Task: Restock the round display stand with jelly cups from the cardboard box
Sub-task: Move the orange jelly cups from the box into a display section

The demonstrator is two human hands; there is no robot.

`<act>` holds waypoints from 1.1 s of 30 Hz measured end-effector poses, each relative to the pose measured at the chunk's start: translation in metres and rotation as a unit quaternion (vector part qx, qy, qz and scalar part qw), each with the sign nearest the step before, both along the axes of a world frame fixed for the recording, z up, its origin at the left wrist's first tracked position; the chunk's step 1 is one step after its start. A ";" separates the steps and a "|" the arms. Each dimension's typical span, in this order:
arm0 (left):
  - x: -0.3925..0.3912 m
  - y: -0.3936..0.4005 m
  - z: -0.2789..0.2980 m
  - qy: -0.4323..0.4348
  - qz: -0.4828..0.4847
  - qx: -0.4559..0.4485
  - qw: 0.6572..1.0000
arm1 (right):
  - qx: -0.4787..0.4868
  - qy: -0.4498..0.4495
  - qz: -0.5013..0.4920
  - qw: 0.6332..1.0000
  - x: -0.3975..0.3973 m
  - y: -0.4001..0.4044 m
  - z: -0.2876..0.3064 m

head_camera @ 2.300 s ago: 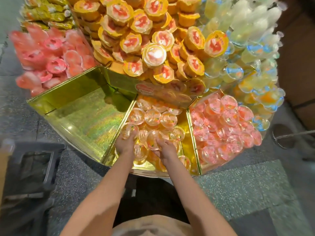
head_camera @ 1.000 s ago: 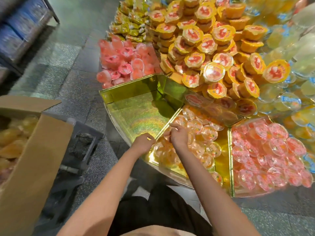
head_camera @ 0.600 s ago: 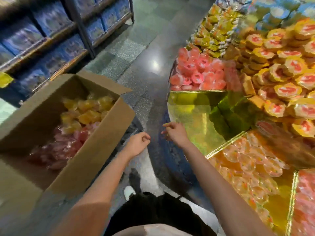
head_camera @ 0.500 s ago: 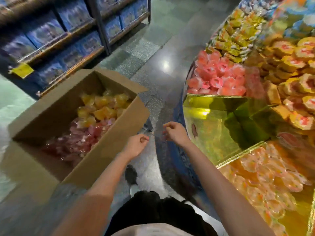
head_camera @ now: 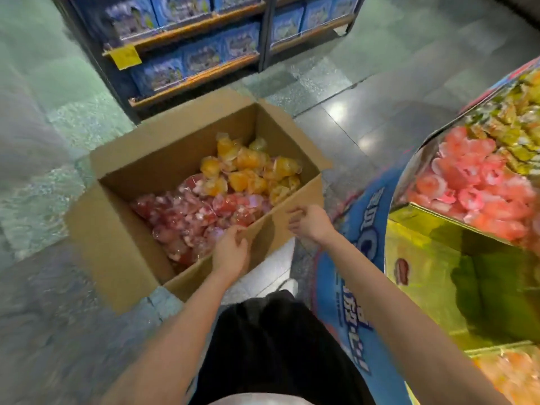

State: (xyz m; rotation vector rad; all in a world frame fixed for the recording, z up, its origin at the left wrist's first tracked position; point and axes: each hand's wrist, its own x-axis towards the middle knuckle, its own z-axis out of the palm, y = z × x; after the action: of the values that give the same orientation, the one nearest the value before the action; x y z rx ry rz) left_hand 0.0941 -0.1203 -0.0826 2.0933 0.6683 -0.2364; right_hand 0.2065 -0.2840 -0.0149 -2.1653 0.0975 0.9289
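— Where were the jelly cups (head_camera: pixel 204 206) just then?

— Loose in the open cardboard box (head_camera: pixel 122 252) on the floor, red ones nearest, orange behind. Both hands held nothing: the left hand (head_camera: pixel 230 252) hung loosely curled over the near rim, the right hand (head_camera: pixel 309 222) likewise beside it.

— Easy to lift?

— Light, I'd judge, but slick and crushable; better scooped underneath than pinched. The gold compartment (head_camera: pixel 432 276) of the round display stand (head_camera: pixel 359 229) sat bare.

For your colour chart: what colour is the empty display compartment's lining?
Shiny gold lining, with greenish reflections; head view.
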 end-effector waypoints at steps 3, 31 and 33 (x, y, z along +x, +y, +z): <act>0.013 0.004 -0.006 0.009 0.050 -0.015 0.999 | -0.115 -0.085 0.123 0.982 0.021 0.011 -0.003; 0.154 -0.029 -0.016 0.065 0.482 -0.363 0.795 | -0.311 -0.230 0.484 0.785 0.214 0.049 -0.102; 0.157 -0.027 -0.013 0.071 0.482 -0.376 0.788 | -0.263 -0.229 0.413 0.841 0.214 0.048 -0.097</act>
State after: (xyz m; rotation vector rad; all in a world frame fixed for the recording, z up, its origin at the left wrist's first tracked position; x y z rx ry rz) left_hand 0.2509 -0.1478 -0.0956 0.8058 1.3746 -0.0457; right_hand 0.4207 -0.2363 -0.1120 -2.9535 -0.9999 0.8400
